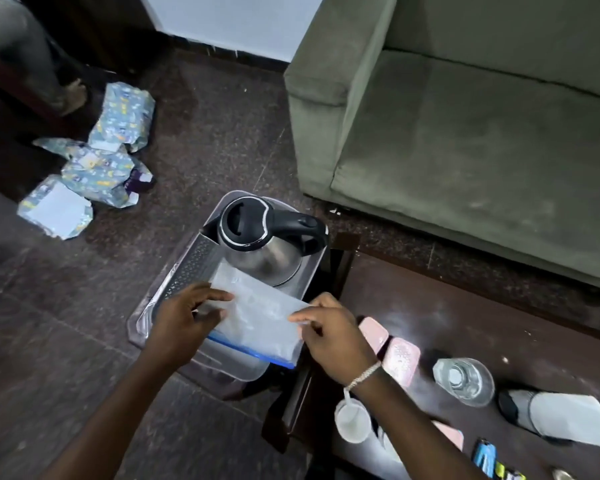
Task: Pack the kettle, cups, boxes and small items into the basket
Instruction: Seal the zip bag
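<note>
Kettle [260, 244] already in basket [184, 268]. My left hand [184, 320] and right hand [329, 330] pinch zip bag [257, 320] over basket, fingers closed on edges. Left on worktop [465, 327]: pink boxes [400, 358], glass [465, 379], white cup [354, 422].

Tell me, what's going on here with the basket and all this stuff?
A person is packing a basket on the floor. The kettle already stands in it. Both hands, left and right, hold a clear zip bag over the basket's near end. Two pink boxes, a glass and a small cup still wait on the dark table beside it.
</note>
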